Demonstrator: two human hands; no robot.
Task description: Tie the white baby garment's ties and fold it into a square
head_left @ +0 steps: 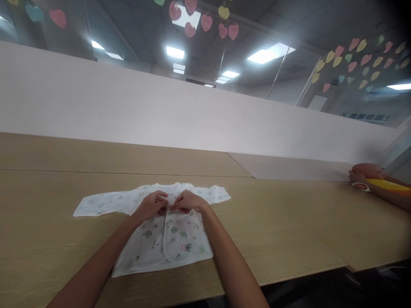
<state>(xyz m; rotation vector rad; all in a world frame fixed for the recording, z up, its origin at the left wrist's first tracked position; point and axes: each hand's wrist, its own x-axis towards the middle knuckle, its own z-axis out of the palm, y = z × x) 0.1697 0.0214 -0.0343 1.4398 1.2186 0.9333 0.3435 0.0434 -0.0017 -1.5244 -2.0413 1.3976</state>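
A small white baby shirt (183, 239) with green and pink animal prints lies flat on the wooden table, its sleeves spread out to both sides. Its front opening runs down the middle, with the right-hand panel overlapping. My left hand (152, 205) is at the upper front edge, fingers curled and closed on the shirt's cloth. Just across from it, my right hand (188, 201) pinches the other side of the opening near the neckline. The fingertips of both hands nearly meet. Any fastener between them is too small to make out.
Far right on the table (289, 222), another person's hand (357, 177) rests by a doll's head (369, 170) and yellow clothing. A low white wall (144, 107) stands behind the table, with glass panels above bearing paper hearts (207, 22). The table's front edge is close.
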